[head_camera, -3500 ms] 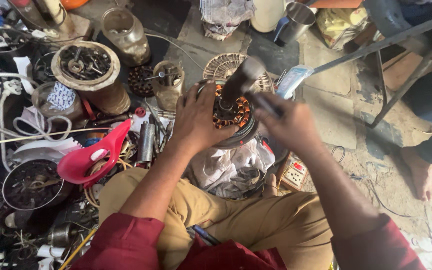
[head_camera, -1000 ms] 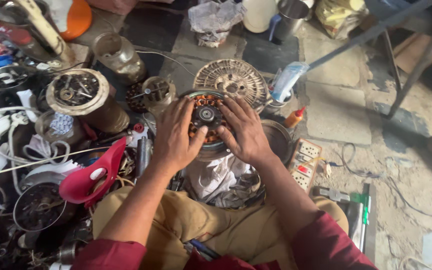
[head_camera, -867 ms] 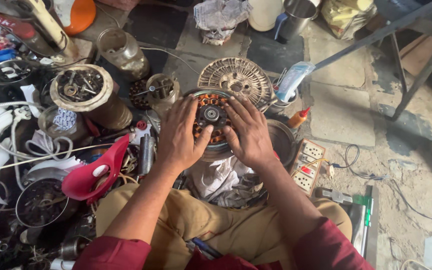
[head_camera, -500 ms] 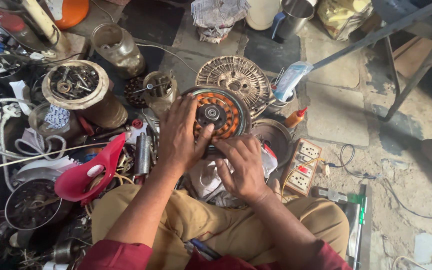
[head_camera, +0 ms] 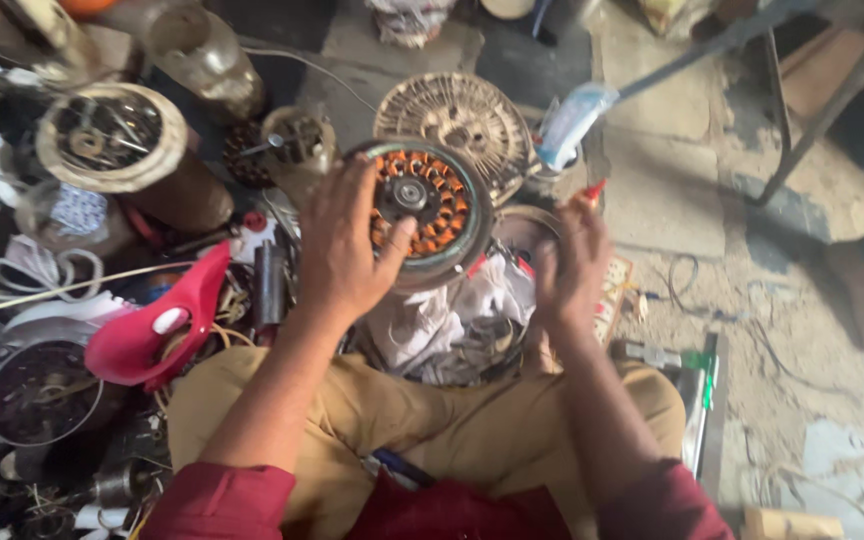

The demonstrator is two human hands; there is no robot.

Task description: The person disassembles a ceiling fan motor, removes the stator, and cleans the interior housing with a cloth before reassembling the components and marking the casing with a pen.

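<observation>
Nearest the camera, at 6 o'clock, red sleeves and tan trousers point(head_camera: 422, 430) fill the bottom edge; what lies in the lap under the forearms is hidden. At 8 o'clock a pink plastic scoop point(head_camera: 152, 330) lies on a heap of wire and scrap too tangled to sort out.

Just above centre, the left hand point(head_camera: 347, 250) rests against the left rim of the round motor stator point(head_camera: 422, 205), fingers spread apart, thumb reaching toward the dark hub. Whether the palm truly grips the rim cannot be told. The stator faces up, tilted a little: a grey-green outer ring, 1 circle of orange-copper windings, a black centre with a small metal shaft end.

At 3 o'clock of it, the right hand point(head_camera: 572, 265) is blurred, fingers loosely curled and slightly parted; what they pinch, if anything, cannot be made out. Below the stator lies crumpled white cloth point(head_camera: 432, 315).

At 4 o'clock a flat box with a green end point(head_camera: 697, 390) sits on the floor. Farther, at 12 o'clock, a pale perforated round cover point(head_camera: 467, 115); at 10 o'clock a cylindrical can of scraps point(head_camera: 112, 140). The top edge cuts off several more things.
</observation>
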